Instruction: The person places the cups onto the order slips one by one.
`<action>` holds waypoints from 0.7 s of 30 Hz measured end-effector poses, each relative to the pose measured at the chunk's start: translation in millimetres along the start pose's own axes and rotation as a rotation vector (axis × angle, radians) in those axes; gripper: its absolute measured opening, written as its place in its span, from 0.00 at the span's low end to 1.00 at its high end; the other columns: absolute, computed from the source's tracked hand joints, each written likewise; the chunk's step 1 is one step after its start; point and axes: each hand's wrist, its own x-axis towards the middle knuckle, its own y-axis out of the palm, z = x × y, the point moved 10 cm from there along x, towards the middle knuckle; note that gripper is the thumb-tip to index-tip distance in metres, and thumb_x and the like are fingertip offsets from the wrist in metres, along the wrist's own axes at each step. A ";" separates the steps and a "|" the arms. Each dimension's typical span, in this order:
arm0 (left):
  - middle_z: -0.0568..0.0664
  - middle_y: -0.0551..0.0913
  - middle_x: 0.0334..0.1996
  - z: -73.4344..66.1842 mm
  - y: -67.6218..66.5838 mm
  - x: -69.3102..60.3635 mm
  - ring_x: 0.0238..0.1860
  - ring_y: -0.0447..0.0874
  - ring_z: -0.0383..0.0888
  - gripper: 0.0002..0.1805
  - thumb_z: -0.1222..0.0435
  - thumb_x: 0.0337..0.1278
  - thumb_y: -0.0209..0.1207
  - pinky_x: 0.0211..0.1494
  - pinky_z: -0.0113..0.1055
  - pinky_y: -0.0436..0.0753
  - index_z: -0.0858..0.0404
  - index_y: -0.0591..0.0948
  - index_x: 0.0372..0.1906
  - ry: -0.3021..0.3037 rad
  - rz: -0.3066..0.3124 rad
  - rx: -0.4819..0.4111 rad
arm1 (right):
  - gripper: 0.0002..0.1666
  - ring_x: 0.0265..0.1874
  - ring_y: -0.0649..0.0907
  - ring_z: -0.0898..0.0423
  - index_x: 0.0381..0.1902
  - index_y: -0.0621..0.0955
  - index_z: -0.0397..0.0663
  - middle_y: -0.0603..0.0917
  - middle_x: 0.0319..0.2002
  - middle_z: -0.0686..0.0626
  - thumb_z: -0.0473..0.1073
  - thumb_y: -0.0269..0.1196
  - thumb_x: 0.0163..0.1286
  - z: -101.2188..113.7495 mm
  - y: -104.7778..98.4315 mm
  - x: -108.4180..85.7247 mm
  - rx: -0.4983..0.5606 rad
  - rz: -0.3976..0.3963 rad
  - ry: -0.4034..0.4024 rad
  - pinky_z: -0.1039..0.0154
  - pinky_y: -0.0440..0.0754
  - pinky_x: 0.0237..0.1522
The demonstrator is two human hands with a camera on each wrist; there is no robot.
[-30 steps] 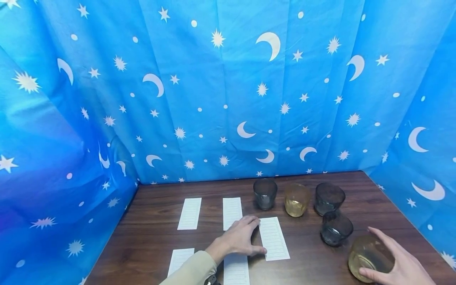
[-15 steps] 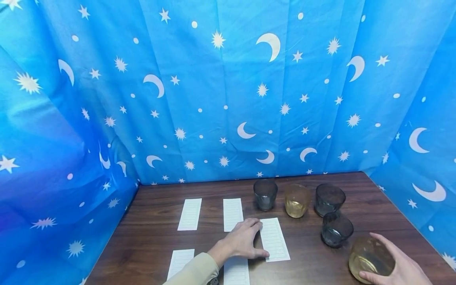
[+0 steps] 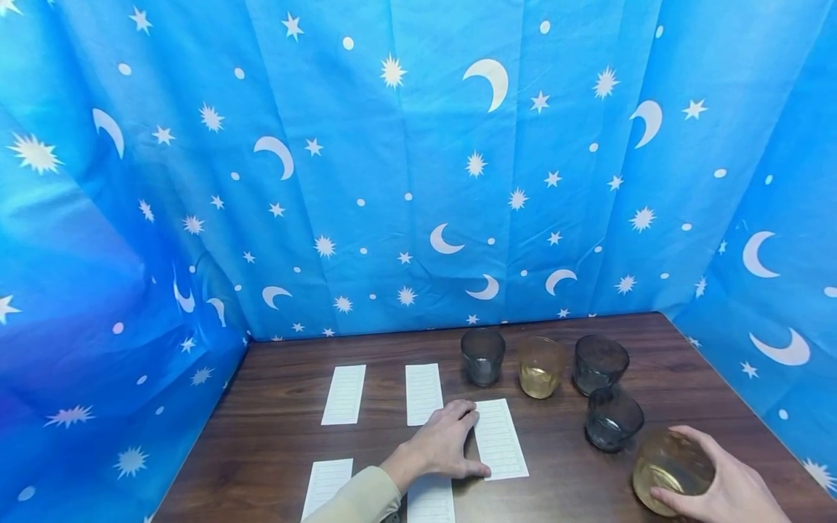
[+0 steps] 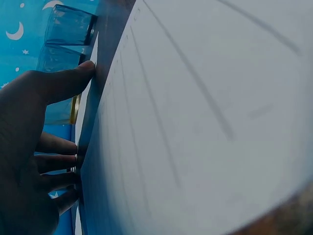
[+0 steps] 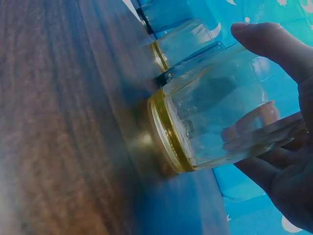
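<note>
My left hand [image 3: 445,443] rests over the table, thumb and fingers spread. In the head view its fingertips touch the left side of a white lined paper slip [image 3: 502,439]. At the lower right, my right hand [image 3: 732,479] holds an amber glass tumbler [image 3: 673,468], thumb on one side and fingers round the other. The right wrist view shows that tumbler [image 5: 215,112] upright, its thick yellowish base at or just over the wood; contact is hard to tell. Beyond it stand a dark grey glass [image 3: 613,419] and another amber glass [image 3: 540,369].
More dark glasses [image 3: 600,363] stand at the back right, one [image 3: 482,357] near the back middle. Several paper slips lie on the left part of the table, among them one at the back [image 3: 344,394] and one in front [image 3: 328,487]. A blue curtain [image 3: 366,145] encloses the brown table [image 3: 275,436].
The head view has shifted very slightly. Both hands, the paper slips and the glasses keep the same places relative to one another.
</note>
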 end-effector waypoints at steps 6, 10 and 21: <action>0.50 0.67 0.69 2.0 4.4 1.3 0.71 0.64 0.45 0.52 0.29 0.44 0.60 0.69 0.41 0.71 0.61 0.70 0.68 -0.015 0.008 0.006 | 0.59 0.44 0.79 0.29 0.63 0.66 0.35 0.76 0.53 0.26 0.68 0.74 0.46 13.3 -7.6 1.0 -0.015 -0.024 -0.031 0.43 0.80 0.34; 0.49 0.67 0.69 3.2 3.2 1.1 0.71 0.64 0.45 0.52 0.28 0.43 0.59 0.69 0.41 0.71 0.60 0.70 0.68 -0.018 0.001 0.018 | 0.59 0.45 0.79 0.31 0.63 0.66 0.35 0.77 0.53 0.28 0.68 0.75 0.45 24.0 -10.1 1.4 -0.002 -0.028 -0.062 0.42 0.80 0.37; 0.50 0.67 0.69 -0.2 1.9 -0.9 0.71 0.64 0.46 0.52 0.29 0.44 0.60 0.68 0.41 0.72 0.60 0.70 0.68 -0.019 0.019 0.013 | 0.56 0.46 0.80 0.33 0.62 0.69 0.39 0.79 0.53 0.33 0.63 0.78 0.42 55.2 -17.7 -4.1 0.044 -0.090 -0.188 0.41 0.81 0.39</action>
